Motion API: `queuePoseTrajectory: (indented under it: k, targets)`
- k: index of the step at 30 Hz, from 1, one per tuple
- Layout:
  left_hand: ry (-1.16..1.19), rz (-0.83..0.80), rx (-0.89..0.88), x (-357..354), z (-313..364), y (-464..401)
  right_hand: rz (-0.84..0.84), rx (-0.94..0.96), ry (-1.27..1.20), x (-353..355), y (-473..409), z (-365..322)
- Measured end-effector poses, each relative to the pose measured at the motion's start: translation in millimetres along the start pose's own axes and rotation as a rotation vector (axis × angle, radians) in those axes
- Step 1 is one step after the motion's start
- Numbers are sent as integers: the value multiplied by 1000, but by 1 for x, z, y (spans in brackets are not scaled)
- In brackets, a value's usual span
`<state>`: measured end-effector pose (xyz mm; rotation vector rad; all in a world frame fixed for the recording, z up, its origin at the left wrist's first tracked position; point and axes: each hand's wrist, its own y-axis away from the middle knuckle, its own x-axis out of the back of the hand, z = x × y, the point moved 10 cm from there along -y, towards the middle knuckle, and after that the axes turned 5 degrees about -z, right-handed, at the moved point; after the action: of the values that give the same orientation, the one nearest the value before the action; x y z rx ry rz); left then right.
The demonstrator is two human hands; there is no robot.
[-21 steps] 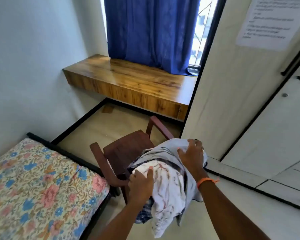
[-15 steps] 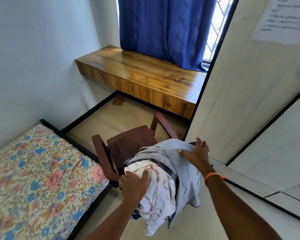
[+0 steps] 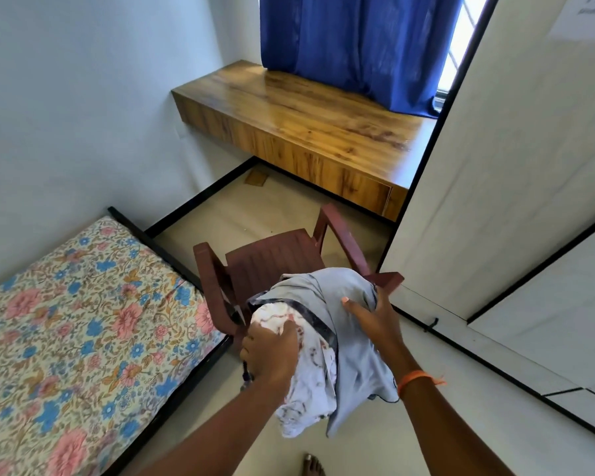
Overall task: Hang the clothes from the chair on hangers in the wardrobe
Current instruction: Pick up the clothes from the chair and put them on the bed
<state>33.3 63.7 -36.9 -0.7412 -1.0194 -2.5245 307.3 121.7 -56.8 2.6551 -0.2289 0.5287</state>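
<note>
A dark red plastic chair (image 3: pixel 272 259) stands on the floor with clothes draped over its backrest. On top lies a grey garment (image 3: pixel 327 290), and beneath it a white cloth with a reddish print (image 3: pixel 310 383) hangs down. My left hand (image 3: pixel 270 352) grips the white printed cloth at the left of the pile. My right hand (image 3: pixel 371 317) clutches the grey garment on the right, fingers dug into the fabric. The white wardrobe (image 3: pixel 516 166) stands at the right with its doors closed. No hangers are in view.
A bed with a floral sheet (image 3: pixel 69 331) fills the left, close to the chair. A wooden shelf-desk (image 3: pixel 310 121) runs under a blue curtain (image 3: pixel 351 42) at the back. A bare foot (image 3: pixel 311 465) stands on the floor below the clothes.
My view has shifted left and down. My right hand has slid from the top of the grey garment to its right side and closed on it. My left hand stays on the white cloth.
</note>
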Motion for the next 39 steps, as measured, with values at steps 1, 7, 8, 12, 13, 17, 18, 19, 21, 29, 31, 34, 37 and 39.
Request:
queuePoseTrajectory:
  k: [1, 7, 8, 12, 13, 17, 18, 19, 21, 29, 31, 34, 37, 39]
  targets:
    - [87, 11, 63, 0, -7, 0, -5, 3, -3, -3, 3, 0]
    - [520, -227, 267, -18, -30, -26, 31, -17, -69, -10, 12, 0]
    - [546, -290, 264, -23, -33, -31, 37, -30, -79, -10, 13, 0]
    - [522, -406, 309, -19, -28, -26, 46, -78, -26, -10, 12, -1]
    - [496, -419, 279, -14, -22, -24, 37, -98, 42, -12, 12, -3]
    - [477, -471, 198, 2, -4, -12, 37, -127, 378, -17, 21, -25]
    - [461, -473, 185, 3, -3, -12, 51, -111, 404, -18, 24, -33]
    - [442, -473, 158, 5, -1, -14, 69, -91, 394, -19, 28, -40]
    - [448, -446, 116, 12, 1, -13, 104, -53, 294, -19, 35, -51]
    - [411, -229, -199, 90, 14, -17, 83, 153, 47, -46, 62, -118]
    - [404, -152, -254, 122, 12, -17, 70, 183, 12, -65, 71, -134]
    - [415, -33, -322, 172, 1, -16, 28, 217, 10, -98, 90, -155]
    - [467, 49, -364, 224, -20, -16, -22, 269, -5, -139, 117, -179]
    - [492, 102, -378, 268, -40, -13, -63, 307, -11, -176, 139, -195]
